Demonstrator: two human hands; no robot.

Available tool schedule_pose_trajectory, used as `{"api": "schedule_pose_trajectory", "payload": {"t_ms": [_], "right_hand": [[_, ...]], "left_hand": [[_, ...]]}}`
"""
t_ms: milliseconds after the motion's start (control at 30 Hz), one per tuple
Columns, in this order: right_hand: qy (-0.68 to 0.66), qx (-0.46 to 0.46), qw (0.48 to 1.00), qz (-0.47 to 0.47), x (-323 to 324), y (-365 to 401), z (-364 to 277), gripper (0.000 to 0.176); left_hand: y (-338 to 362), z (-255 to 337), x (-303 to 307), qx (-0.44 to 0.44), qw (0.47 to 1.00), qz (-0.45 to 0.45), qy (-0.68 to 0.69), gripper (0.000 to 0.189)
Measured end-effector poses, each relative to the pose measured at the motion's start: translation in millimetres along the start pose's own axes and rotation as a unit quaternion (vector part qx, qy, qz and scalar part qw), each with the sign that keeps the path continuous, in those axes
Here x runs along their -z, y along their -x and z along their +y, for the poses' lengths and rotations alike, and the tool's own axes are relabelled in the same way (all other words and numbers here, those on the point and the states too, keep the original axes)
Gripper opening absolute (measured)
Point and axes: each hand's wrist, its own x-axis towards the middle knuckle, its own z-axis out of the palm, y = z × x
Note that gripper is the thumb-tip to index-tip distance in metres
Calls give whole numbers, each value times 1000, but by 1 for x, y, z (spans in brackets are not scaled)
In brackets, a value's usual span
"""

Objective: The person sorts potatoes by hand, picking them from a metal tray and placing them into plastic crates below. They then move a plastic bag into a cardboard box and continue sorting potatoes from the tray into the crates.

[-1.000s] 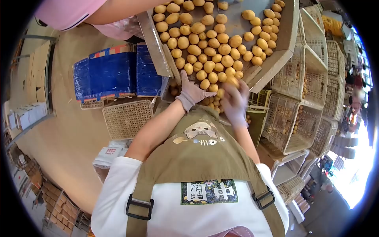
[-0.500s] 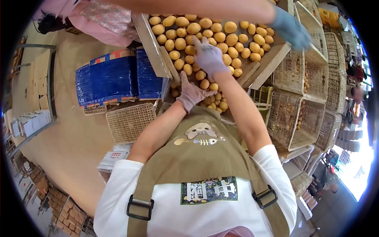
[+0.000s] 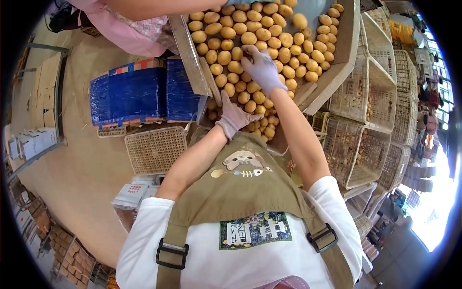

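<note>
Yellow-brown potatoes [image 3: 249, 38] cover much of the sloping grey tray [image 3: 315, 7], which has wooden side boards. My left hand [image 3: 234, 117], in a pale glove, lies open at the tray's narrow lower end, finger and thumb spread beside the potatoes gathered there. Over the middle of the potatoes is my right hand [image 3: 263, 71], also gloved. Its fingers are bent but apart, touching or just above the potatoes, with no potato visible between them. At the top, another person's forearm [image 3: 159, 7] reaches across, with part of a blue-green glove [image 3: 236, 2] showing.
Stacked plastic crates [image 3: 358, 149] stand to the right, some with potatoes inside. On the left are blue-wrapped boxes [image 3: 127, 96], an upturned-looking crate [image 3: 156, 149] and a white carton [image 3: 132, 192]. A wooden side board [image 3: 332, 82] edges the tray.
My right hand has drawn its fingers in and shifted slightly right and down. My left hand stays put. The other person's arm has swung from the right toward the upper left; one potato is blurred.
</note>
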Motion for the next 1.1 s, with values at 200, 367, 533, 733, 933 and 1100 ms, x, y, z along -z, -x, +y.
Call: {"api": "schedule_pose_trajectory", "payload": {"t_ms": [200,367,533,733,933,1100], "right_hand": [[152,-73,932,321,104,94,146,44],[86,106,971,196,82,118,97,48],[68,40,997,27,25,136,68,39],[112,-25,967,227,75,26,109,21],[207,-219,952,-55,105,-75,121,57],[123,-130,983,28,108,-50,129,58]], "left_hand": [[4,1,-12,-8,1000,-5,-27,95],[2,-1,-16,19,999,-28,-18,98],[3,3,-10,6,996,42,-80,96],[4,2,-9,12,996,34,-79,96],[2,-1,-20,-6,997,62,-47,91],[7,-3,-22,-12,997,70,-29,97]]}}
